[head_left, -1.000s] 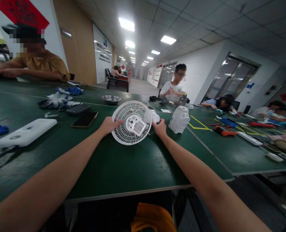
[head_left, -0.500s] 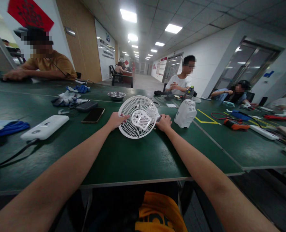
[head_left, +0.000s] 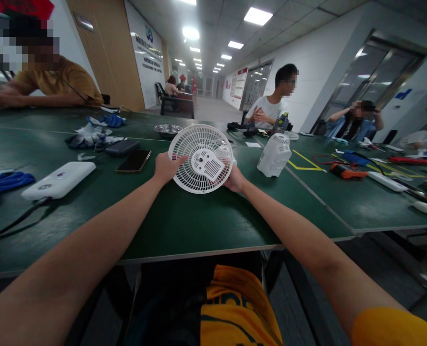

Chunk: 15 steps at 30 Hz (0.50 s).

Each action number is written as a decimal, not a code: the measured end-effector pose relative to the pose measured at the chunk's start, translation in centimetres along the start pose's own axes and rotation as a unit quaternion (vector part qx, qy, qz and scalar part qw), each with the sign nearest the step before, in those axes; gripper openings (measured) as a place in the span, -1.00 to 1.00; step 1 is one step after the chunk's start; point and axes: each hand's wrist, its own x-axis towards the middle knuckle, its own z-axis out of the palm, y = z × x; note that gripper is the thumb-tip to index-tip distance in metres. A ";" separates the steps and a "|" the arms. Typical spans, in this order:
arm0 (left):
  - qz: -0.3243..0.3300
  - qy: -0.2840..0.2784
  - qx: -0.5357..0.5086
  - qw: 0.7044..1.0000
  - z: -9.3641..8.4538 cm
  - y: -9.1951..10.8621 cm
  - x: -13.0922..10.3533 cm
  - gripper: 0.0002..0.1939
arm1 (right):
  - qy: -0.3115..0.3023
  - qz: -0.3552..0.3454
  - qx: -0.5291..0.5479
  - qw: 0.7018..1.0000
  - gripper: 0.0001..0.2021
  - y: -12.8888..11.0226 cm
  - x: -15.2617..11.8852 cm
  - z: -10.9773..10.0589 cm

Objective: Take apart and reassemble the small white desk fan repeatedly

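A round white fan grille (head_left: 184,175) is held up above the green table, its slotted centre plate (head_left: 206,163) towards me. My left hand (head_left: 165,168) is closed on its left rim, with the thumb lying across the bars. At the opposite rim is my right hand (head_left: 237,180), closed around the edge; most of its fingers are hidden behind the grille. Some clear, shiny material shows through the upper right bars. To the right of the grille, a white plastic fan base (head_left: 275,154) stands upright on the table, apart from both hands.
Left on the table (head_left: 155,226) lie a white power bank (head_left: 60,180) with a black cable, a phone (head_left: 133,161), a dark case (head_left: 122,147) and gloves (head_left: 91,137). A metal bowl (head_left: 167,130) sits behind the grille. An orange meter (head_left: 348,171) lies right. Several people sit around.
My right hand has slid further behind the grille's right rim, so its fingers show less. The left hand keeps its grip. The whole view has shifted slightly.
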 end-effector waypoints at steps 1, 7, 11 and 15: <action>0.011 0.014 0.015 1.000 -0.1 0.1 0.0 -0.62 | -0.008 0.006 0.009 1.000 -0.38 -0.1 0.1 0.3; -0.006 0.030 -0.016 0.999 -0.6 0.4 0.3 -0.50 | 0.076 -0.039 0.018 0.996 -0.43 -0.9 0.5 1.1; -0.118 -0.075 -0.204 0.969 -0.6 -1.3 1.3 -0.16 | 0.169 -0.102 0.009 0.980 -0.55 -1.3 0.4 0.8; -0.215 -0.188 -0.265 0.921 -1.2 -2.6 2.0 -0.21 | 0.154 -0.133 -0.048 0.978 -0.52 -1.5 0.0 0.4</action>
